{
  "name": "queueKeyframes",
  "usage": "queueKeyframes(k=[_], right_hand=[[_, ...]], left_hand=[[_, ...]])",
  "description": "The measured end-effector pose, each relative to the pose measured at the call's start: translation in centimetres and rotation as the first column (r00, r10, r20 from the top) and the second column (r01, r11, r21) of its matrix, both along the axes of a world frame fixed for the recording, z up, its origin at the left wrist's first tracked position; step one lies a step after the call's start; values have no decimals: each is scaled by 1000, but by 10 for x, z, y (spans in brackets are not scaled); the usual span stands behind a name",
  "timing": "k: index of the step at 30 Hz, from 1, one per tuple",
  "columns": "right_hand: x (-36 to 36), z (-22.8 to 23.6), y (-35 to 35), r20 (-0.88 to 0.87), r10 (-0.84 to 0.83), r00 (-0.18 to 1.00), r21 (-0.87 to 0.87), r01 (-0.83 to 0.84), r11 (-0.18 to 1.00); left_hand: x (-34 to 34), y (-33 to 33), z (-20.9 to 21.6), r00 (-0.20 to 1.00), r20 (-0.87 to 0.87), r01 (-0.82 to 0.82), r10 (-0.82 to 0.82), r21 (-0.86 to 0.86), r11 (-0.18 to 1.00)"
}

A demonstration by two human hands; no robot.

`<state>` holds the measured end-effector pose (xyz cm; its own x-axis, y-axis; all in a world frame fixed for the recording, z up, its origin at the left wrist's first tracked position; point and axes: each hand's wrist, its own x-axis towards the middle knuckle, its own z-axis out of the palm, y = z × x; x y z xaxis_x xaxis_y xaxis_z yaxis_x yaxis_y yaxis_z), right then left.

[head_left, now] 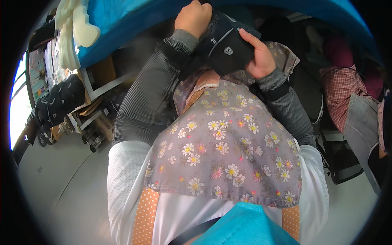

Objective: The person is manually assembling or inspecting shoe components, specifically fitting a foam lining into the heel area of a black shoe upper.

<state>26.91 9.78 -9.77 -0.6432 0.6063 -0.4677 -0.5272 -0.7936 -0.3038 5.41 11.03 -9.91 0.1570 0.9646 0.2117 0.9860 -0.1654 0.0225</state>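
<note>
A black sewn fabric piece (230,49) is held over my lap, with a small pale shield emblem and a thin light line on its face. I cannot tell what kind of article it is. My left hand (194,18) is closed in a fist at its upper left edge, the fingertips turned out of sight. On the right side, my right hand (260,57) pinches it, thumb lying on top and the other fingers hidden beneath. Grey striped sleeves cover both forearms. Under the piece lies my flowered apron (222,143).
A blue-covered surface (122,20) curves across the far side, with cream foam-like pieces (83,26) hanging at its left end. Below them is a bundle of black articles (61,100) by a metal frame (92,87). At right sits another person in a checked sleeve (339,92).
</note>
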Motion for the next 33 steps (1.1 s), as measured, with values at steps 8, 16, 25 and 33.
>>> queueKeyframes(k=[8, 16, 25, 33], right_hand=[[2, -12, -3, -159, 105, 982, -113, -124, 986], [6, -28, -4, -125, 60, 990, 107, -46, 993], [2, -34, -6, -97, 57, 994, 142, -43, 989], [3, -33, -9, -86, 90, 992, 146, -77, 986]], left_hand=[[22, 2, 44, 827, 361, -401, 431, -157, 902], [22, -3, 30, 849, 412, -324, 330, -88, 942], [-6, 11, -7, 1000, 8, -8, 8, -28, 1000], [-9, 10, -23, 996, 90, 7, -8, 12, 1000]])
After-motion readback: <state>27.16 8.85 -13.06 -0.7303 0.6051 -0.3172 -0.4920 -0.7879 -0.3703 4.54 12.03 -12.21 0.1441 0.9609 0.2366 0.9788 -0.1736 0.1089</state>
